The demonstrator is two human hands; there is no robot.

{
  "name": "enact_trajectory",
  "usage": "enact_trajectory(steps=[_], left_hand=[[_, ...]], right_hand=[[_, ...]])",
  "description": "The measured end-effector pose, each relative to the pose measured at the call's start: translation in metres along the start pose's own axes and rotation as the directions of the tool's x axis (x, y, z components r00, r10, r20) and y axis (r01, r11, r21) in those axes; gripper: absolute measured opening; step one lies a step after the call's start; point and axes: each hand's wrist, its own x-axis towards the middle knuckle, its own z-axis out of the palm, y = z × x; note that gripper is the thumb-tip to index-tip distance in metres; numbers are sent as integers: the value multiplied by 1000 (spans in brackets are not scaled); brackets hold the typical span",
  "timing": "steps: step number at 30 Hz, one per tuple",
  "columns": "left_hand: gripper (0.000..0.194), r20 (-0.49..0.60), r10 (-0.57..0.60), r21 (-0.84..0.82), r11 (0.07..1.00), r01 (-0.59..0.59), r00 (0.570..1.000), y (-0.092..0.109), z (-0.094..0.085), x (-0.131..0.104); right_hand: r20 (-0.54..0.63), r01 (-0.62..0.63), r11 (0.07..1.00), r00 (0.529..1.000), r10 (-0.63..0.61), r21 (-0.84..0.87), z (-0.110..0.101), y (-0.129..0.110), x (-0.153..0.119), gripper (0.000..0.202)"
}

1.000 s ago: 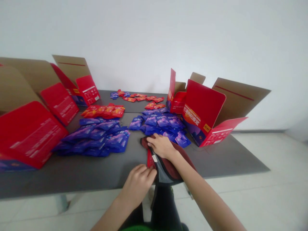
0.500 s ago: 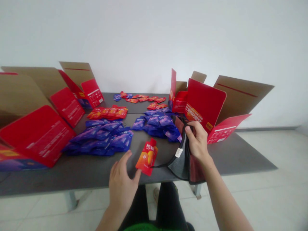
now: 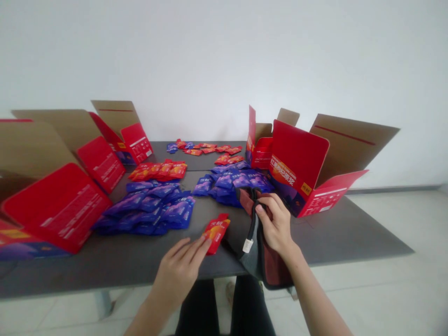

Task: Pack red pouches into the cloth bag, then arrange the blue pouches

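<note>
My left hand (image 3: 184, 266) has its fingers together on the lower left part of a red-orange pouch (image 3: 216, 232) near the table's front edge; the thumb is hidden. My right hand (image 3: 275, 221) is closed on the top of a grey and brown cloth bag (image 3: 271, 261) with black edging and a white tag, which hangs over the front edge. Behind them lie a pile of blue-purple pouches (image 3: 150, 210) on the left and another blue-purple pile (image 3: 231, 182) on the right, partly behind the bag.
Open red cartons stand on the left (image 3: 59, 205) and right (image 3: 297, 158) of the grey table (image 3: 336, 238). Red pouches (image 3: 161, 170) lie behind the left blue pile. More small pouches (image 3: 210, 148) lie at the back near the wall.
My left hand has closed from a spread pose onto the red-orange pouch. My right hand and the cloth bag have shifted left and a little lower. The view has tilted slightly up.
</note>
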Motion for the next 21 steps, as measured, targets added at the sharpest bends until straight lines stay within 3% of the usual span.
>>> enact_trajectory(steps=[5,9,10,12,16,21], left_hand=[[40,-224,-78,117,987,106,971,-34,-30,19],[34,-401,-304,230,880,417,864,-97,-34,47],[32,-398,-400,232,826,513,826,-116,-31,55],[35,-277,-628,294,665,686,727,-153,-21,70],[40,-176,-701,342,614,711,691,-209,0,84],[43,-57,-737,371,611,699,674,-248,24,79]], right_hand=[[-72,-4,1000,997,4,11,2,2,-16,11],[-91,-13,1000,996,16,24,7,4,-21,12],[-93,-24,999,995,26,25,10,5,-22,13],[-91,-45,999,995,48,30,14,8,-24,14],[-70,-64,997,995,66,35,21,12,-29,12],[-56,-27,1000,998,26,-16,25,12,-32,11]])
